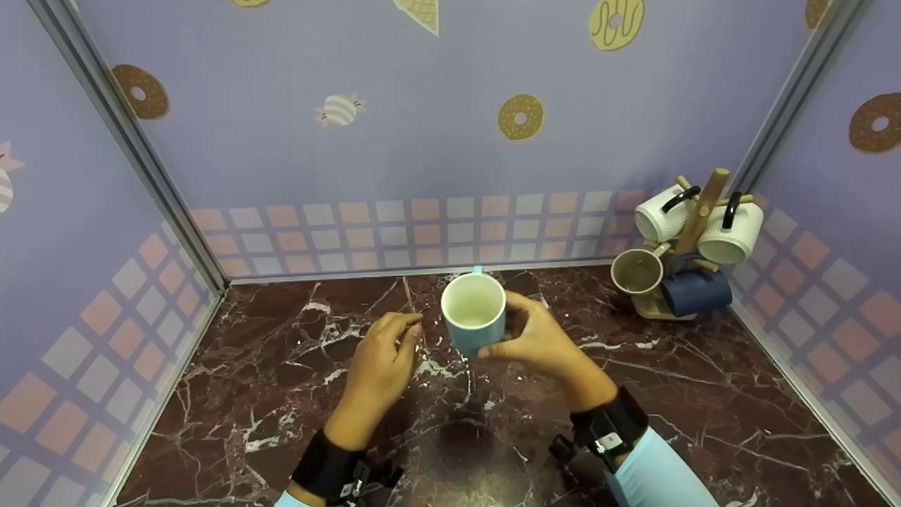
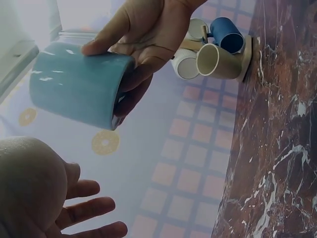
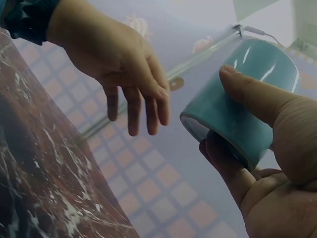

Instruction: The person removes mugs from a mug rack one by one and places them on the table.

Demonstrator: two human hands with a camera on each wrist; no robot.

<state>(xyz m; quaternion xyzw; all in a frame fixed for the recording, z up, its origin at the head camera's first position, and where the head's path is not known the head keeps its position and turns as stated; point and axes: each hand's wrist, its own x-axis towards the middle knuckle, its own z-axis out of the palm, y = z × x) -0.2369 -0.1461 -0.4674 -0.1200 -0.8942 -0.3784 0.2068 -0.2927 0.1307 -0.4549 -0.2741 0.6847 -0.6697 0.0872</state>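
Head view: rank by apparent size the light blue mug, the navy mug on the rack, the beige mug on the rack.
1. light blue mug, held nearer the camera, so partly inflated
2. navy mug
3. beige mug, only slightly smaller than the navy; close call

The right hand [image 3: 257,163] grips a light blue mug [image 3: 237,104], thumb laid along its side and fingers curled beneath. The left hand [image 3: 124,74] hangs just beside its rim, fingers relaxed and apparently apart from it, above the dark marbled desk [image 3: 39,188].
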